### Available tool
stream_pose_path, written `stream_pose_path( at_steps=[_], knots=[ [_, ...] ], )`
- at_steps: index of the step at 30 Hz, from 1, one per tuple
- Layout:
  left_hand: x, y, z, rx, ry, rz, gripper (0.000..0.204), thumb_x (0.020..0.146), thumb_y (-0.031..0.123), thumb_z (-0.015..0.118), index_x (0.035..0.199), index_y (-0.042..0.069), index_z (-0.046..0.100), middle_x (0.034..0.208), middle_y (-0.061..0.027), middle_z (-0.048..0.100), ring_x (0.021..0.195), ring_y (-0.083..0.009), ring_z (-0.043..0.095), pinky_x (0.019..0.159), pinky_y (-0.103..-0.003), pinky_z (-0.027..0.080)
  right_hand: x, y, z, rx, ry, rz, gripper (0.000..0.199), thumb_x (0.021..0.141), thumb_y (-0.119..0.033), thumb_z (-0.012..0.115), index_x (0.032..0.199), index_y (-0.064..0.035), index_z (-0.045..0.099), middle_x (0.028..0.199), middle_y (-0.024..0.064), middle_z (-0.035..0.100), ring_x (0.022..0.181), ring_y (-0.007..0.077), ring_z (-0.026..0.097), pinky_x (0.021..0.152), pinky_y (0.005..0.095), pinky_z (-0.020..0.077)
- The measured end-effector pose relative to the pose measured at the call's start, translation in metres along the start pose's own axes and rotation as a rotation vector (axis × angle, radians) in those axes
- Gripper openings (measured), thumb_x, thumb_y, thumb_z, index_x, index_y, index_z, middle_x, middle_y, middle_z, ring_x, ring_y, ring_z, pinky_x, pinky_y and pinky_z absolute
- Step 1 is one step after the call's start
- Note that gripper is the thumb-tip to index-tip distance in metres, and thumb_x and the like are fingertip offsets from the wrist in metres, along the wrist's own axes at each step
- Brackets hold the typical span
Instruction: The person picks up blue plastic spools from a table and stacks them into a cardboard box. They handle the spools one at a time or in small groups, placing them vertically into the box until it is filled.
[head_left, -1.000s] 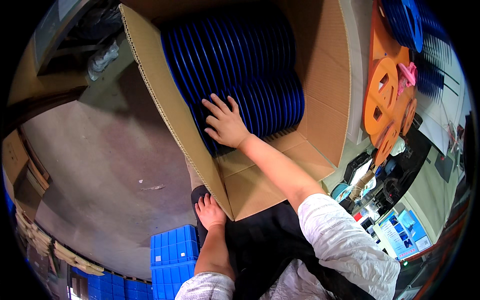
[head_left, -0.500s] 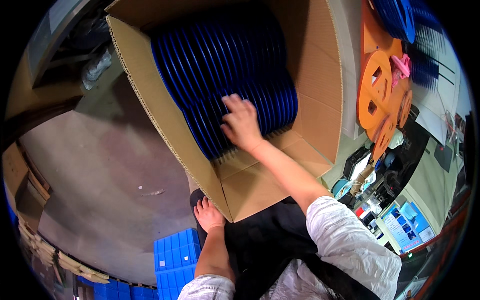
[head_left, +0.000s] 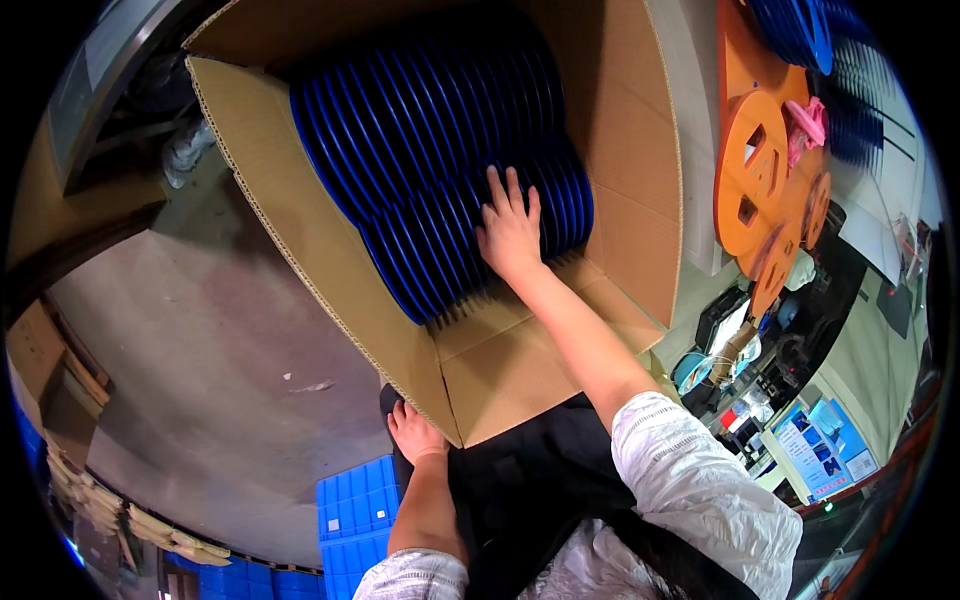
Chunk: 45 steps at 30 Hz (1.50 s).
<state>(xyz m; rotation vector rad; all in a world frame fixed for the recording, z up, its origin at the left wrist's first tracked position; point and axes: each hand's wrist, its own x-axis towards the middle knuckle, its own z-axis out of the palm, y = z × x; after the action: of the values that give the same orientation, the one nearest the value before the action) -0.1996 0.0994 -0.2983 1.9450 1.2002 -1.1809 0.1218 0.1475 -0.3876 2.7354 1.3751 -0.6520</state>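
A brown cardboard box (head_left: 300, 240) stands open in front of me, tilted in the view. Two side-by-side rows of thin blue plastic discs (head_left: 430, 130), set on edge, fill much of it. My right hand (head_left: 513, 235) reaches into the box and lies on the nearer row, fingers spread over the disc rims, gripping none that I can see. Down at the box's near left corner is my left hand (head_left: 416, 434). It rests on my dark-clothed leg against the cardboard, its fingers stretched out and slightly apart; part of it sits behind the box edge.
Orange slotted reels (head_left: 752, 180) and a pink crumpled item (head_left: 803, 125) lie on the right, with more blue discs (head_left: 793, 35) above. A blue crate (head_left: 355, 510) stands on the floor at lower left. A cluttered work surface (head_left: 740, 400) is at right.
My right hand has moved a little right along the nearer row, and its fingers have spread and settled on the rims. The left hand stays at the box corner.
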Motion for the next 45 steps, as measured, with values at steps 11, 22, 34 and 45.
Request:
stream_pose_path(
  at_steps=[11, 22, 34, 45],
  knots=[
    [0.002, -0.008, 0.028, -0.012, 0.147, 0.042, 0.041, 0.089, 0.029, 0.046, 0.121, 0.008, 0.060, 0.121, -0.0081, 0.059, 0.121, -0.0296, 0.047, 0.107, -0.045, 0.032, -0.114, 0.017, 0.020, -0.163, -0.459, -0.208, 0.072, 0.069, -0.039, 0.075, 0.132, -0.0103, 0.053, 0.156, 0.0132, 0.016, 0.144, 0.0397, 0.008, 0.108, 0.0676, 0.0105],
    [-0.003, 0.002, 0.006, -0.088, 0.051, 0.019, 0.045, 0.087, 0.034, 0.049, 0.123, 0.009, 0.058, 0.124, -0.0076, 0.058, 0.125, -0.0287, 0.044, 0.108, -0.045, 0.030, -0.069, 0.018, -0.016, 0.213, -0.070, -0.167, 0.040, 0.073, -0.014, 0.073, 0.111, -0.0074, 0.060, 0.153, 0.0151, 0.025, 0.143, 0.0334, 0.020, 0.112, 0.0546, 0.0169],
    [-0.004, 0.003, 0.004, -0.071, 0.087, 0.036, 0.041, 0.088, 0.032, 0.046, 0.120, 0.010, 0.060, 0.119, -0.0083, 0.059, 0.123, -0.0295, 0.046, 0.106, -0.046, 0.031, 0.012, -0.026, 0.008, 0.162, 0.122, -0.120, 0.042, 0.070, -0.007, 0.070, 0.109, -0.0033, 0.057, 0.120, 0.0120, 0.054, 0.107, 0.0290, 0.051, 0.089, 0.0393, 0.0426],
    [-0.002, -0.002, 0.017, -0.037, 0.083, 0.053, 0.042, 0.092, 0.031, 0.041, 0.122, 0.009, 0.060, 0.123, -0.0084, 0.058, 0.126, -0.0301, 0.045, 0.108, -0.047, 0.029, 0.032, -0.058, 0.003, 0.142, 0.103, 0.059, 0.041, 0.076, -0.015, 0.069, 0.113, -0.0053, 0.056, 0.126, 0.0134, 0.051, 0.114, 0.0331, 0.046, 0.084, 0.0484, 0.0454]
  ],
)
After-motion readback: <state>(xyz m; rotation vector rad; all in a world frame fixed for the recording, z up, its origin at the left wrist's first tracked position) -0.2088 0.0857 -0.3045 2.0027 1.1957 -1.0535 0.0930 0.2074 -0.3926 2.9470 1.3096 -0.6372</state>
